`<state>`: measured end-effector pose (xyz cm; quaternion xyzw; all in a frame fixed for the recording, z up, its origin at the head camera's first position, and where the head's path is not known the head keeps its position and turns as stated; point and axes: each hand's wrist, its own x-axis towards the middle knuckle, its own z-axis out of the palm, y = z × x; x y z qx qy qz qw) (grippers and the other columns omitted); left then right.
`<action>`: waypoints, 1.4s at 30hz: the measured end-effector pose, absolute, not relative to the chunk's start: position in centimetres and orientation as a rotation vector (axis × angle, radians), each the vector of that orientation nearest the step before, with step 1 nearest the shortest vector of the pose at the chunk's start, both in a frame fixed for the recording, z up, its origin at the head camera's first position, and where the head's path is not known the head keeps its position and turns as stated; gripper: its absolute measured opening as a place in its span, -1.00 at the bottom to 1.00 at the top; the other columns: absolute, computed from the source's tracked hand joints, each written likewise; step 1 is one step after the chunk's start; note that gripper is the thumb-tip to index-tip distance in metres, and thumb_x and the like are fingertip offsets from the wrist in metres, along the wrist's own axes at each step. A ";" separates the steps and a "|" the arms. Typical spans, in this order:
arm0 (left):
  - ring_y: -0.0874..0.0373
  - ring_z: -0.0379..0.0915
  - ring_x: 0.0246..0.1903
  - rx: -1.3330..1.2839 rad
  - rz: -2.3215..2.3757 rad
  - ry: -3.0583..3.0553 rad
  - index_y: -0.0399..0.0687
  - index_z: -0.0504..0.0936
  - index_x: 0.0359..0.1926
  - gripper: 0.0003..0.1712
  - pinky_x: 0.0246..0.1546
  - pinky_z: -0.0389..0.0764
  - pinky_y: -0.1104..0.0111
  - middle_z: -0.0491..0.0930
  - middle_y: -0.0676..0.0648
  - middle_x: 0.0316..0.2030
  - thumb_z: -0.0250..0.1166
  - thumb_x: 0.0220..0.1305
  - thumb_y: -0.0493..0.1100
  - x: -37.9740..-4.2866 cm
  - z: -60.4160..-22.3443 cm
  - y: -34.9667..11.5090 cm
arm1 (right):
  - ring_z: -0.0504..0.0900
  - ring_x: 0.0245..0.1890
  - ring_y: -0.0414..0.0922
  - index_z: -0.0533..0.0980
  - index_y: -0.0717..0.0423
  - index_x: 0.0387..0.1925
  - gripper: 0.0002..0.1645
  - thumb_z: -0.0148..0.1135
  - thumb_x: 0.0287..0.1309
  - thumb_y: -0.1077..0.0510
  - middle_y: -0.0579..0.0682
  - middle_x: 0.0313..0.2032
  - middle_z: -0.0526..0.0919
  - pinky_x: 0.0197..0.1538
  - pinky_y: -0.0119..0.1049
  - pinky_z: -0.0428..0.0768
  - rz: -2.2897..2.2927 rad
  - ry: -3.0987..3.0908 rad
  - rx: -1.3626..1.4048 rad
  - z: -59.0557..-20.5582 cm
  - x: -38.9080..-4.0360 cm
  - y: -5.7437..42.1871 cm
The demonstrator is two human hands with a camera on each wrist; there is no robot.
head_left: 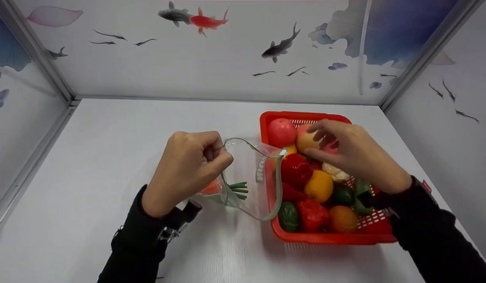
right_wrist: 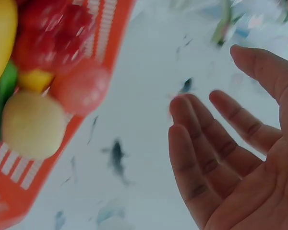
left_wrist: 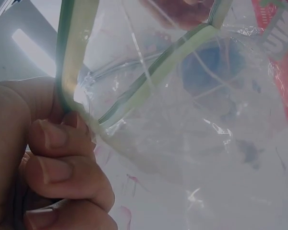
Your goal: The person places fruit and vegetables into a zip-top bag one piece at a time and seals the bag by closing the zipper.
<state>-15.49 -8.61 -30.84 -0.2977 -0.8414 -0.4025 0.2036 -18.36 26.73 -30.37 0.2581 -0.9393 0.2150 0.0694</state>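
Observation:
My left hand pinches the rim of a clear plastic zip bag with a green-edged mouth. In the left wrist view, the curled fingers hold that green edge. The bag's mouth gapes toward the right, its far edge overlapping the red basket. Inside the bag lies something orange with cut green stalks, partly hidden by my hand. Above the basket's produce hovers my right hand, fingers loosely bent and holding nothing. Closest to it are a yellowish round fruit and a pink one.
The basket also carries a red pepper, a yellow pepper, an orange, a dark green vegetable and several others. It stands on a white table. Panels printed with fish enclose the back and sides.

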 end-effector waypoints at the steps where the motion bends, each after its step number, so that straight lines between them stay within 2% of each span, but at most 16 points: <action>1: 0.32 0.09 -0.65 -0.829 -1.123 -2.349 -0.03 0.46 -0.66 -0.75 -0.59 0.15 0.45 0.30 0.13 -0.71 0.17 0.09 -0.36 -15.5 -30.8 -8.6 | 0.77 -0.11 -0.09 0.61 0.05 0.19 -0.51 0.51 0.31 0.01 -0.01 -0.07 0.79 -0.02 -0.03 0.80 0.643 -2.838 0.744 -30.4 -19.2 27.2; 7: 0.34 0.07 -0.65 -0.823 -1.111 -2.355 -0.02 0.45 -0.67 -0.76 -0.59 0.14 0.46 0.29 0.15 -0.72 0.15 0.05 -0.36 -15.6 -30.8 -8.6 | 0.69 0.06 0.18 0.46 0.11 0.39 -0.22 0.51 0.29 -0.14 0.23 0.07 0.71 0.15 0.19 0.68 0.654 -2.954 0.580 -31.1 -23.3 27.8; 13: 0.34 0.06 -0.65 -0.825 -1.108 -2.355 -0.02 0.45 -0.67 -0.76 -0.59 0.13 0.46 0.29 0.15 -0.72 0.15 0.06 -0.36 -15.6 -30.9 -8.7 | 0.63 0.15 0.24 0.44 0.17 0.41 -0.09 0.50 0.25 -0.26 0.30 0.18 0.65 0.25 0.23 0.65 0.613 -3.102 0.500 -32.0 -26.6 25.4; 19: 0.34 0.08 -0.65 -0.818 -1.111 -2.361 -0.02 0.45 -0.67 -0.75 -0.59 0.14 0.46 0.30 0.15 -0.72 0.15 0.06 -0.36 -15.5 -30.8 -8.7 | 0.65 0.07 0.20 0.42 0.29 0.41 -0.05 0.46 0.27 -0.27 0.30 0.16 0.68 0.23 0.17 0.69 0.567 -3.202 0.391 -33.7 -29.0 23.6; 23: 0.34 0.06 -0.65 -0.823 -1.110 -2.356 -0.02 0.44 -0.67 -0.76 -0.58 0.12 0.46 0.28 0.16 -0.71 0.16 0.06 -0.36 -15.6 -30.8 -8.7 | 0.65 -0.02 0.15 0.50 0.26 0.28 -0.13 0.43 0.26 -0.32 0.25 0.05 0.72 0.16 0.10 0.71 0.545 -3.254 0.290 -34.7 -29.6 23.1; 27: 0.34 0.08 -0.64 -0.826 -1.106 -2.358 -0.02 0.44 -0.66 -0.76 -0.57 0.13 0.46 0.30 0.16 -0.71 0.17 0.06 -0.35 -15.6 -30.8 -8.8 | 0.61 -0.17 0.09 0.59 0.23 0.05 -0.28 0.39 0.25 -0.33 0.17 -0.16 0.71 -0.04 -0.01 0.68 0.479 -3.243 0.272 -35.3 -29.9 22.7; 30: 0.33 0.10 -0.65 -0.826 -1.104 -2.363 -0.02 0.45 -0.65 -0.76 -0.57 0.14 0.46 0.31 0.15 -0.71 0.17 0.08 -0.35 -15.6 -30.7 -8.8 | 0.57 -0.27 0.06 0.60 0.22 -0.08 -0.31 0.37 0.24 -0.35 0.13 -0.29 0.65 -0.15 -0.09 0.63 0.421 -3.229 0.295 -35.6 -30.0 22.6; 39: 0.37 0.02 -0.65 -0.821 -1.119 -2.351 -0.01 0.43 -0.67 -0.77 -0.58 0.06 0.46 0.25 0.17 -0.72 0.14 0.02 -0.36 -15.6 -30.9 -8.7 | 0.59 -0.31 0.06 0.58 0.14 -0.19 -0.37 0.35 0.18 -0.36 0.09 -0.36 0.66 -0.17 -0.09 0.61 0.416 -3.185 0.252 -36.3 -29.8 22.4; 42: 0.36 0.03 -0.65 -0.823 -1.110 -2.352 -0.01 0.43 -0.67 -0.77 -0.59 0.07 0.46 0.26 0.17 -0.72 0.14 0.03 -0.36 -15.6 -30.9 -8.7 | 0.59 -0.30 0.07 0.56 0.15 -0.15 -0.37 0.34 0.17 -0.34 0.11 -0.33 0.66 -0.16 -0.06 0.63 0.416 -3.161 0.256 -36.5 -29.7 22.5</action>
